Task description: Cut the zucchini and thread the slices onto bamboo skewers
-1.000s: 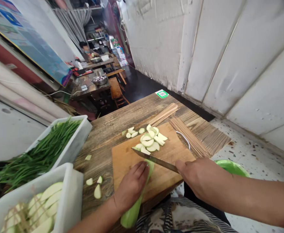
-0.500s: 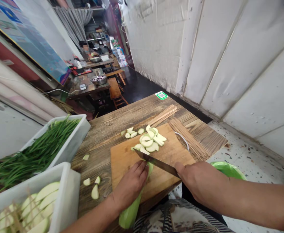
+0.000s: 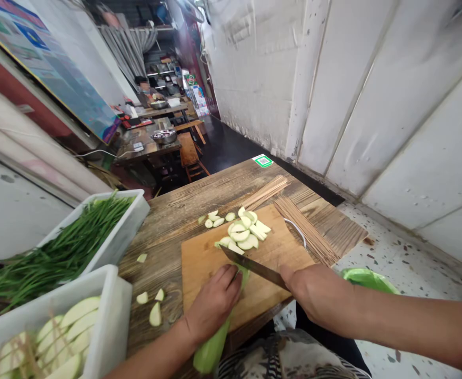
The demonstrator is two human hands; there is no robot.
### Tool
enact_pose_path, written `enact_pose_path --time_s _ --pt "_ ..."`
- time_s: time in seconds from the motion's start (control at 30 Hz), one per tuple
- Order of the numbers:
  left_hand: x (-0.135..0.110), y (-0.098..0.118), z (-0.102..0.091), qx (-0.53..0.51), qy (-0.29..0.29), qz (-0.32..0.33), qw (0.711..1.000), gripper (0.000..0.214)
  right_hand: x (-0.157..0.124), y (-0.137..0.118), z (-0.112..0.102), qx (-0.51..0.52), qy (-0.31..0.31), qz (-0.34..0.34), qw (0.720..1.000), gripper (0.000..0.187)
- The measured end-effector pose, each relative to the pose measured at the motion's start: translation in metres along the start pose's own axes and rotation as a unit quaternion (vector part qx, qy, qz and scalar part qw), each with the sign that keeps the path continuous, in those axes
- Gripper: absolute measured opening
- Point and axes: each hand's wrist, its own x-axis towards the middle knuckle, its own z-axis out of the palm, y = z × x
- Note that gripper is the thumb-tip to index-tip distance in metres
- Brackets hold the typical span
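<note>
My left hand (image 3: 217, 292) is closed over a long pale green vegetable, which looks like a zucchini (image 3: 212, 347), and presses it onto the wooden cutting board (image 3: 197, 258). My right hand (image 3: 313, 292) grips the handle of a knife (image 3: 257, 267); its handle is hidden in my fist. The blade lies across the zucchini's cut end, just beyond my left fingers. Against the blade's far side rests a heap of cut slices (image 3: 247, 231) on the board. A few small slices (image 3: 215, 218) lie off the board's far edge, and several cut pieces (image 3: 155, 313) lie to its left.
Bundles of thin wooden skewers (image 3: 305, 229) lie beyond the board on the wooden table (image 3: 183, 202). At left stand a white bin of green chives (image 3: 84, 226) and a white bin (image 3: 112, 300) holding skewered slices. A green tub (image 3: 369, 279) sits low at right. Another person sits far back.
The whole view has shifted slightly. Both hands, the knife and the zucchini keep nearly the same places on the board.
</note>
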Motion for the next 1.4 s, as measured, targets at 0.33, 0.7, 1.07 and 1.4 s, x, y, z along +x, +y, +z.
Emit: enact_pose_path --time_s 0.33,0.7,1.07,1.4 --pt "-0.004 0.001 0.008 -0.006 0.038 -0.003 0.999 0.021 -0.004 -0.011 -0.019 -0.041 -0.015 0.003 0.999 0.032" --pt "-0.002 0.001 0.002 -0.015 0.031 -0.006 0.999 0.020 0.009 -0.006 0.001 -0.020 -0.048 0.006 0.999 0.036" --pt "-0.009 0.001 0.011 0.020 0.083 0.000 0.996 0.013 -0.001 -0.017 -0.026 -0.042 -0.042 0.007 0.998 0.033" --pt "-0.004 0.002 0.005 0.005 0.066 -0.007 0.998 0.014 0.011 -0.010 -0.002 -0.025 -0.059 -0.019 0.998 0.037"
